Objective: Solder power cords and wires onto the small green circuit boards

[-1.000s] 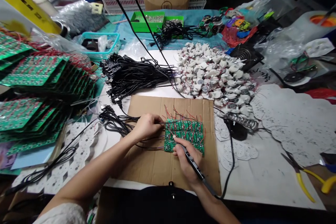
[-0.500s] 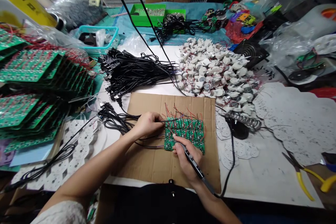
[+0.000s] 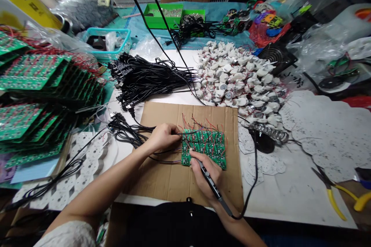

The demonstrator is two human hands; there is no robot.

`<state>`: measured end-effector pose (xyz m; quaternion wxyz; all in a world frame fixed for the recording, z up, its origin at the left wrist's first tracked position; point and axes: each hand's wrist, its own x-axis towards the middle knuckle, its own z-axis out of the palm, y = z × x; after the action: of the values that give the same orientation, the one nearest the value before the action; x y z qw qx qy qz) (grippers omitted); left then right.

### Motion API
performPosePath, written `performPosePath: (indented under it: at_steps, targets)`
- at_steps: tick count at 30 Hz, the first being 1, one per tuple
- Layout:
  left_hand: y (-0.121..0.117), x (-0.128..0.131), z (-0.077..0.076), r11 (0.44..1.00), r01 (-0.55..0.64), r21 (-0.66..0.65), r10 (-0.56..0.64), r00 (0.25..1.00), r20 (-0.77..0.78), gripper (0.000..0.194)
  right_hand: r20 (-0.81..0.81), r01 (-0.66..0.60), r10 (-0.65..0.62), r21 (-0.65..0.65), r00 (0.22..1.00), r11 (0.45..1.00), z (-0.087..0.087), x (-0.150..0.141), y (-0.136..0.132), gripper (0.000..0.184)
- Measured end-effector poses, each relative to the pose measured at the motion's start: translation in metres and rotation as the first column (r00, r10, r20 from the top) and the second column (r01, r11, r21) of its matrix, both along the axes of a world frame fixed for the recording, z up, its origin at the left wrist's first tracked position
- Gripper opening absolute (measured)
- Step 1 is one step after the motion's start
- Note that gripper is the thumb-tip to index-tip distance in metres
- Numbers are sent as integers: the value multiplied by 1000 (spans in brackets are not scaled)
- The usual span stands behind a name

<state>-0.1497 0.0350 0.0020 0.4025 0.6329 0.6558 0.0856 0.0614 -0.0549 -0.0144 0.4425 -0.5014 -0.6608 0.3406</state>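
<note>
A green circuit board panel (image 3: 213, 144) with red and black wires lies on a brown cardboard sheet (image 3: 165, 185). My right hand (image 3: 206, 171) grips a soldering iron (image 3: 213, 186) like a pen, its tip on the left part of the board. At the board's upper left edge, my left hand (image 3: 165, 137) pinches a thin black cable (image 3: 187, 133) whose end reaches over the panel. Other black cables (image 3: 165, 161) run from the left under that hand to the board's left edge.
Black USB cables (image 3: 145, 79) lie bundled behind the cardboard, beside a heap of small white motor-like parts (image 3: 237, 75). Stacked green boards (image 3: 34, 71) stand at left. Yellow-handled pliers (image 3: 330, 193) lie at right. The iron's cord (image 3: 256, 173) curves along the cardboard's right side.
My right hand and the soldering iron have shifted slightly up and to the left over the board. My left hand stays almost still with the cable.
</note>
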Motion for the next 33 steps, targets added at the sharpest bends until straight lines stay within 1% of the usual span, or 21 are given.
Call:
performPosePath:
  at_steps: [2, 4, 8, 14, 18, 23, 27, 33]
  targets:
    - [0, 0, 0, 1000, -2, -5, 2, 1000, 5, 16, -13, -3, 3, -10, 1000, 1000, -1, 0, -1, 22]
    - [1, 0, 0, 1000, -8, -14, 8, 1000, 11, 15, -24, 7, -8, -47, 1000, 999, -3, 1, -3, 22]
    - [1, 2, 2, 1000, -10, -15, 10, 1000, 0, 15, -79, 54, -63, -111, 995, 992, -6, 4, -6, 22]
    - [2, 2, 2, 1000, 0, -23, 0, 1000, -12, 17, -137, 69, -89, -139, 987, 988, -7, 6, -7, 23]
    - [2, 2, 1, 1000, -5, -30, 5, 1000, -2, 18, -163, 54, -72, -111, 984, 992, -7, 7, -7, 24]
    - [2, 2, 2, 999, -14, -52, 14, 1000, -8, 24, -160, 144, -171, -167, 972, 975, -1, 12, -9, 25]
    - [3, 3, 4, 998, -5, -67, 4, 1000, -17, 25, -165, 206, -236, -181, 958, 962, 2, 20, -10, 24]
    - [3, 1, 1, 997, -25, -66, 24, 1000, -19, 24, -149, 251, -280, -189, 948, 949, 1, 27, -13, 28]
